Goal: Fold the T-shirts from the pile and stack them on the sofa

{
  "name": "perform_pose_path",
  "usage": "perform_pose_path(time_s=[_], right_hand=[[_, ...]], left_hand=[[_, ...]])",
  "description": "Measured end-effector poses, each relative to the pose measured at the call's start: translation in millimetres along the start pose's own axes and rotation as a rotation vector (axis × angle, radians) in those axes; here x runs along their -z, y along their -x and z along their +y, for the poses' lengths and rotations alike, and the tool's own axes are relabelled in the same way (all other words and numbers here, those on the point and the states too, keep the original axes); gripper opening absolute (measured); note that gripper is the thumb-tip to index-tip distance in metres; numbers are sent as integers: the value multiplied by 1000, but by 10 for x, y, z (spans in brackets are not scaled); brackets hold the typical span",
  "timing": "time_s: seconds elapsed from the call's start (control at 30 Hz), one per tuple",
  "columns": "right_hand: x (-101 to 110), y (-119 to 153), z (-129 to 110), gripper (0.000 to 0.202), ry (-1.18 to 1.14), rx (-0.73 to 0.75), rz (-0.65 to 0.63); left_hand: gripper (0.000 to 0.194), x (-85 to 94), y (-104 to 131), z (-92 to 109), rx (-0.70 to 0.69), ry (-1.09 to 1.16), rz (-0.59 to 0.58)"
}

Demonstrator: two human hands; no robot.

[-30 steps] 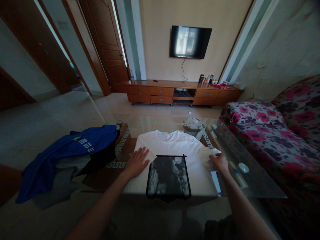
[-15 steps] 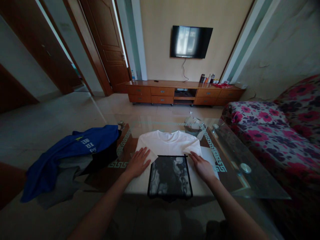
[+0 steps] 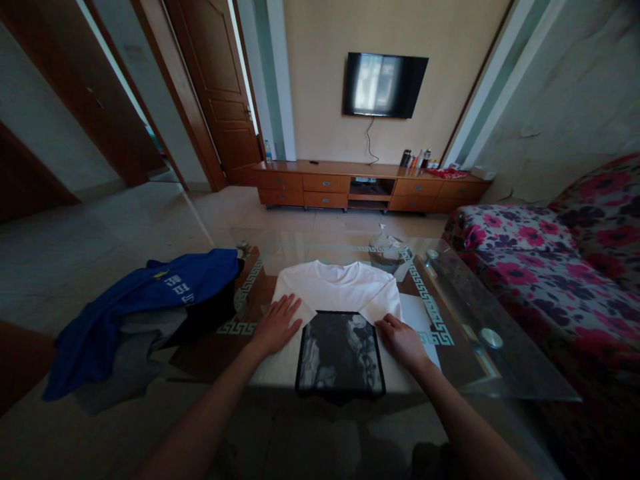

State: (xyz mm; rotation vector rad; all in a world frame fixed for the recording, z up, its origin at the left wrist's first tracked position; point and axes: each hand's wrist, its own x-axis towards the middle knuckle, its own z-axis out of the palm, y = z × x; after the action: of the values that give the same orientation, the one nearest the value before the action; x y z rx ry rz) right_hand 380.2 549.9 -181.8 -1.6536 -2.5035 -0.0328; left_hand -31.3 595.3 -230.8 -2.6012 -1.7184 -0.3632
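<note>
A white T-shirt (image 3: 336, 285) with a dark grey-and-black printed panel (image 3: 341, 353) lies on the glass coffee table (image 3: 520, 360), its collar at the far side. Both sleeves are folded inward, their ends angling over the panel's top corners. On the left sleeve rests my left hand (image 3: 277, 327), flat with the fingers spread. My right hand (image 3: 401, 341) is at the right sleeve, fingers curled in and pinching the cloth near its lower edge; the fingertips are partly hidden.
A blue garment (image 3: 145, 293) is heaped with grey and black cloth on the table's left side. A floral sofa (image 3: 530, 273) stands at the right. Beyond the table are a waste basket (image 3: 387, 257) and a low wooden TV cabinet (image 3: 325, 183).
The right sleeve's end has come inward over the panel's top right corner. My right hand's fingers have curled onto the cloth. My left hand has stayed in place.
</note>
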Motion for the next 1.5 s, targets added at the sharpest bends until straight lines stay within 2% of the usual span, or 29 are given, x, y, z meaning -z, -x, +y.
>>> perform_pose_path(time_s=[0.17, 0.33, 0.43, 0.5, 0.6, 0.67, 0.73, 0.83, 0.9, 1.07, 1.17, 1.3, 1.5], right_hand=[[-10, 3, 23, 31, -21, 3, 97], [-16, 16, -29, 28, -36, 26, 48], [-7, -9, -25, 32, -160, 2, 59], [14, -39, 62, 34, -282, -67, 134], [57, -48, 337, 31, -359, -269, 248], [81, 3, 562, 26, -331, -414, 190], [96, 97, 752, 23, -301, -515, 21], [115, 257, 888, 25, -338, -511, -210], [131, 334, 884, 29, -398, -456, -274], [166, 380, 778, 39, -436, -301, -273], [165, 365, 754, 30, -358, -226, -260], [164, 372, 779, 15, -274, -256, -284], [188, 354, 794, 17, -190, -304, -233]], left_hand=[[62, 5, -3, 0, 5, 5, -8], [62, 18, -5, 6, 4, 1, -11], [62, 28, 0, 9, 0, 2, -12], [62, 32, 4, 11, -3, 2, -11], [63, 29, 8, 14, -2, -2, -11], [63, 21, 6, 13, -1, -4, -11], [63, 9, 3, 11, 1, -4, -8], [63, -9, -2, 7, 3, -1, -1], [62, -14, -3, 7, 0, 0, 1], [62, -8, 1, 10, -2, 4, 1], [62, -2, 3, 8, -4, 19, -2], [62, 3, 2, 7, 6, 17, -4], [62, -2, 3, 8, -1, 2, -2]])
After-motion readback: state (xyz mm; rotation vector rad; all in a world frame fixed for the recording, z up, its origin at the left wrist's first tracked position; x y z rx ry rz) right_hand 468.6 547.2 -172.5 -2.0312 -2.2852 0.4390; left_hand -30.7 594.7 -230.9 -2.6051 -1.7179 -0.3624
